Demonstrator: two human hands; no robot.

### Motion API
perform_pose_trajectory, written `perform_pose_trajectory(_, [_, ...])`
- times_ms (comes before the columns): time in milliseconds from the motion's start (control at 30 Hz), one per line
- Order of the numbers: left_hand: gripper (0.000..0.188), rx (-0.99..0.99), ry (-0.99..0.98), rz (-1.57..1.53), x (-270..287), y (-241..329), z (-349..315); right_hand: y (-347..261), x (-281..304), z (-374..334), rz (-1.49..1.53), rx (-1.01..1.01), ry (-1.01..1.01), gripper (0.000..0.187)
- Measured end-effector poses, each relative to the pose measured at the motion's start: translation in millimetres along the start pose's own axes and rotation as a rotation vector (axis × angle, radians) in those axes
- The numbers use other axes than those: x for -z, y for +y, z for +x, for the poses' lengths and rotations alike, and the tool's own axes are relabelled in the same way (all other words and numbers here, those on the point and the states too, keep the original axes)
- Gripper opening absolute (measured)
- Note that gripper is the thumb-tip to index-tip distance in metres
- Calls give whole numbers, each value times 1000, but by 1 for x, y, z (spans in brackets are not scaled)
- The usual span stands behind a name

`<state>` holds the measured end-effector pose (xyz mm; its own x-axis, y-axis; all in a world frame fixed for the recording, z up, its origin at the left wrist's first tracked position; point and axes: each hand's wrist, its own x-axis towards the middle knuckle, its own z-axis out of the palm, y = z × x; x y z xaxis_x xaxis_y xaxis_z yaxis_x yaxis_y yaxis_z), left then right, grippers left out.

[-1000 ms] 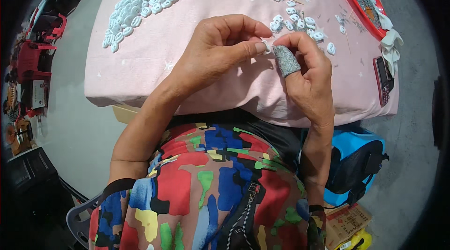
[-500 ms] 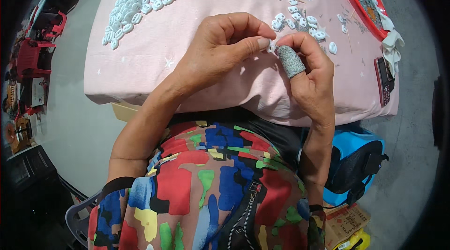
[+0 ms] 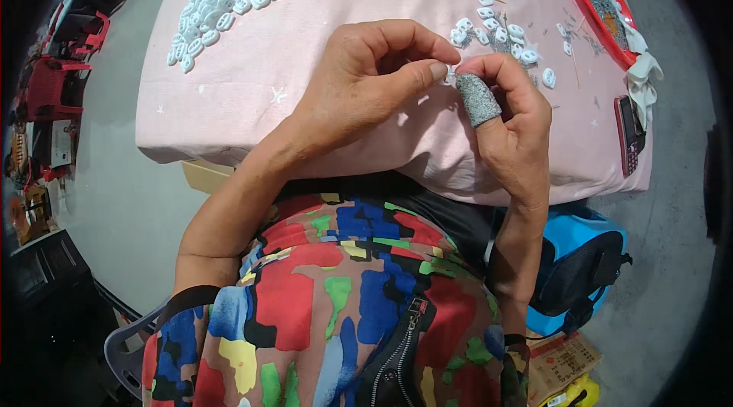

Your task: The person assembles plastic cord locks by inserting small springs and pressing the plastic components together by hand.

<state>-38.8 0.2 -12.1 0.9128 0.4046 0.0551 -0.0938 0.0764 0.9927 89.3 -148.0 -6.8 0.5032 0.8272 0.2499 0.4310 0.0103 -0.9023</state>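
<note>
My left hand is closed, pinching a small white plastic piece between thumb and forefinger above the near part of the table. The fingers of my right hand are closed at the other side of that piece; whatever lies between them is too small to make out. A grey speckled finger cover wraps the right thumb. Just beyond my hands, several white oval two-holed pieces lie among thin metal pins. A large heap of similar white pieces spreads over the far left of the table.
A pink star-patterned cloth covers the table. At the far right stands a red tray holding many small grey pins, with a white cloth by its rim. A dark red phone lies near the right edge. Beside my right arm is a blue-black bag.
The whole view has shifted slightly, so the table's things sit a little higher and to the right. Both hands keep nearly the same pinch around the white piece.
</note>
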Motion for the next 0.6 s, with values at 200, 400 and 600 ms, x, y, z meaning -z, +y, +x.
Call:
perform_pose_trajectory(200, [17, -16, 22, 13, -3, -2, -2, 1, 0, -1, -46, -5, 4, 13])
perform_pose_trajectory(400, [17, -29, 14, 78, -2, -2, -2, 5, -2, 2, -163, 102, 15, 15])
perform_pose_trajectory(600, [17, -38, 25, 97, -3, -2, -2, 4, -5, 3, -199, 136, 46, 13])
